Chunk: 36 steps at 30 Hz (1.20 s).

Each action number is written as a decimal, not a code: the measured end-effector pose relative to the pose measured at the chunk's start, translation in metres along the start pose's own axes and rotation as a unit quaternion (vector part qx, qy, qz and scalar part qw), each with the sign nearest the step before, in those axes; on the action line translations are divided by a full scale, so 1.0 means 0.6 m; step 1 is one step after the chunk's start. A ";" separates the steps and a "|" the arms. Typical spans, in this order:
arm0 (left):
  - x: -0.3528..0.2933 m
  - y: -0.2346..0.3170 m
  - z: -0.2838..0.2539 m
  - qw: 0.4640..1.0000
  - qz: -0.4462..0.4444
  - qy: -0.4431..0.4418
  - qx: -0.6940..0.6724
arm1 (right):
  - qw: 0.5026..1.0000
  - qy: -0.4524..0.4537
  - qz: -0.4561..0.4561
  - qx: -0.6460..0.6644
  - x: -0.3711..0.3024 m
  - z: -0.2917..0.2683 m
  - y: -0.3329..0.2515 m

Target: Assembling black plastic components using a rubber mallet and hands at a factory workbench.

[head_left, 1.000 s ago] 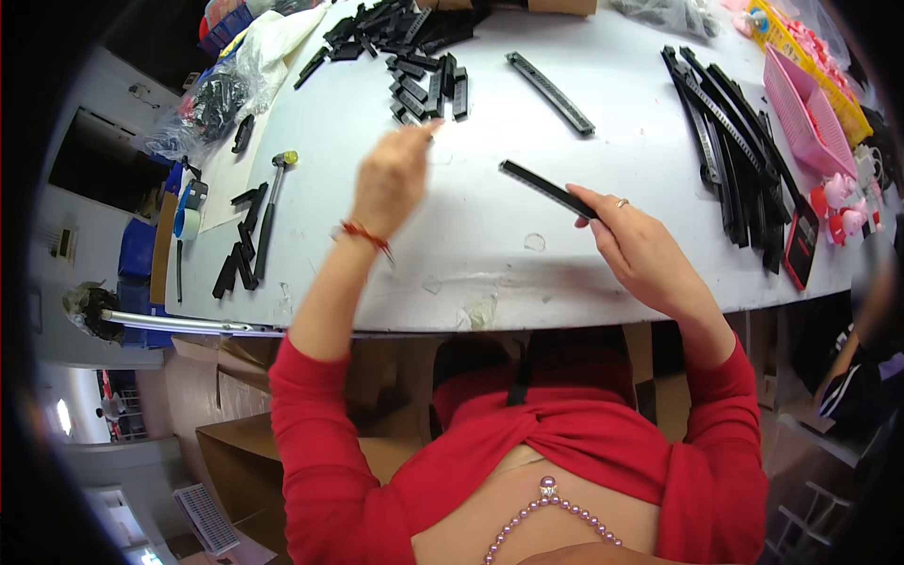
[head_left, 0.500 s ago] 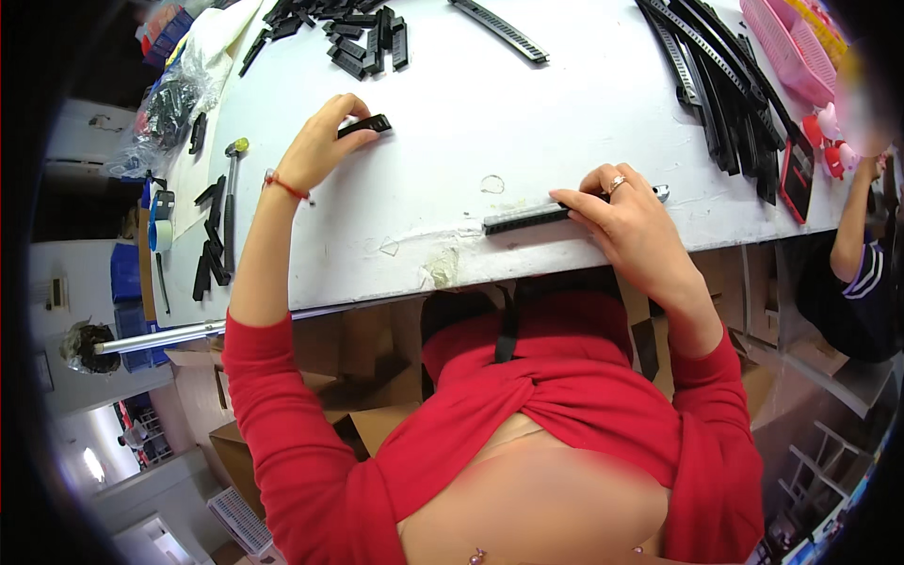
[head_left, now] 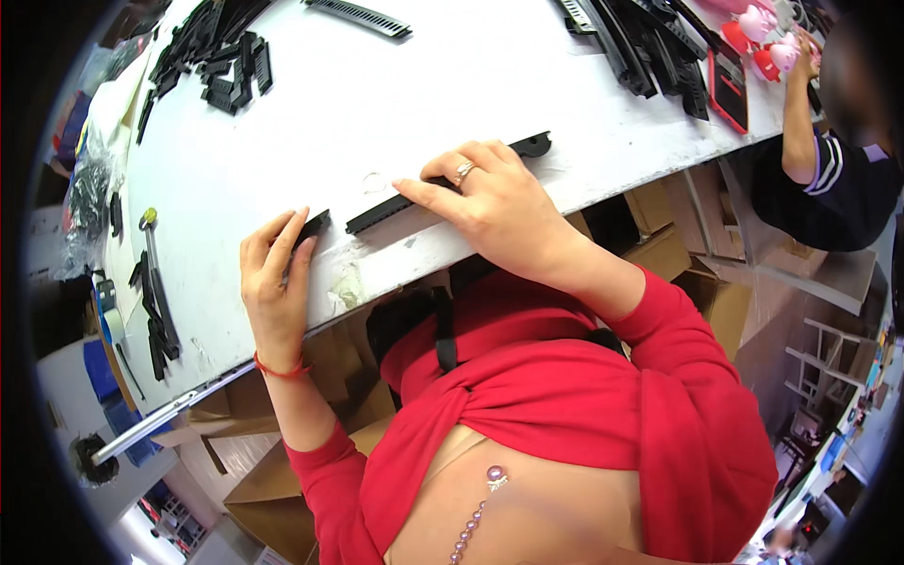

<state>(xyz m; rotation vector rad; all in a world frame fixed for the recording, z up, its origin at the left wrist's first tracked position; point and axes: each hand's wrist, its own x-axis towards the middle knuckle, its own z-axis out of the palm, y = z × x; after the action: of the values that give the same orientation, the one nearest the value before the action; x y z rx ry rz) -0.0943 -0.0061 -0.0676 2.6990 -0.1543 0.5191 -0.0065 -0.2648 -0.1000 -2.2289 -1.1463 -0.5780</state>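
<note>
Between the fingers and thumb of my left hand (head_left: 276,287) is a short black plastic piece (head_left: 319,224), partly covered by the fingertips. My right hand (head_left: 504,202) is closed over a long black plastic strip (head_left: 379,216) lying at a slant near the table's front edge. The strip's rounded end with a hole sticks out beyond the knuckles. Its other end points at the short piece, with a small gap of white table between them.
Short black pieces (head_left: 247,71) lie heaped at the far left, and long black strips (head_left: 633,47) at the far right. A slotted strip (head_left: 360,17) lies between. A hammer (head_left: 158,273) rests at left. Beyond a red-edged phone (head_left: 727,91), a co-worker's arm (head_left: 799,132) reaches pink figures.
My left hand has come nearer with the short piece, close to the long strip's left end. The strip has turned over from its pale side to its black side. The view has shifted.
</note>
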 end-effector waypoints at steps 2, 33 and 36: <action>-0.004 0.005 0.003 1.000 -0.014 0.006 -0.017 | 1.000 -0.013 0.004 -0.003 -0.002 -0.007 0.004; -0.033 -0.075 -0.048 0.938 -0.147 0.028 -0.313 | 0.970 -0.155 0.090 0.167 0.036 -0.053 -0.013; -0.015 -0.048 -0.038 0.974 -0.075 0.007 -0.215 | 0.971 -0.150 0.086 0.164 0.042 -0.047 -0.016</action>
<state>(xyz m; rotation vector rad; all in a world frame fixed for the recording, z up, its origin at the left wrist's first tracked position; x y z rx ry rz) -0.1051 0.0293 -0.0615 2.2626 -0.0500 0.4040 -0.0043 -0.2638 -0.0610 -2.1381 -1.0843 0.0234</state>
